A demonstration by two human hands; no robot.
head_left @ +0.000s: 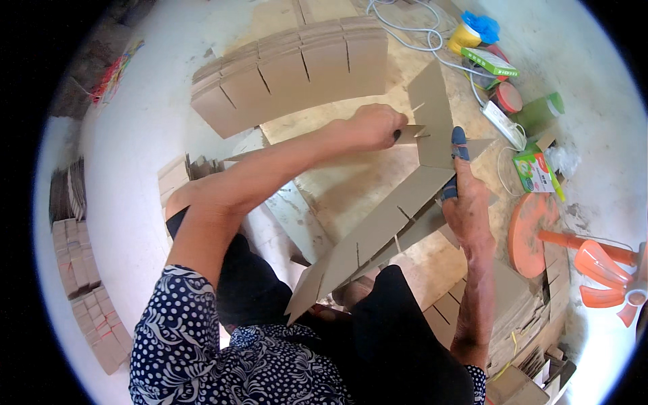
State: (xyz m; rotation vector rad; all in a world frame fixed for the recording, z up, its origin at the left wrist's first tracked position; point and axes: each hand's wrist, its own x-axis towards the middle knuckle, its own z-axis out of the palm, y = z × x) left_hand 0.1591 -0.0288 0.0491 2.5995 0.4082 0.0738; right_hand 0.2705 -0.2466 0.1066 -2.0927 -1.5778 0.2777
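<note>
My right hand (pixel 469 206) grips slotted cardboard divider strips (pixel 378 216) near their far end. Dark bluish covers wrap its thumb and a finger. The strips slant from that hand down toward my lap, partly fitted across one another, and one panel stands up at the far end. My left hand (pixel 374 127) is closed on the end of a narrow cardboard crosspiece (pixel 410 133) that meets this upright panel. A dark cover shows on one of its fingertips. Beyond my left arm, a long row of slotted cardboard sheets (pixel 290 74) stands on edge on the tan work surface (pixel 331 182).
At the right are an orange fan (pixel 607 280), a white power strip (pixel 503 125) with a cable, a green jar (pixel 543 113) and small boxes. More cardboard stacks (pixel 526 304) lie by my right forearm, and bundles (pixel 94 317) lie on the floor at far left.
</note>
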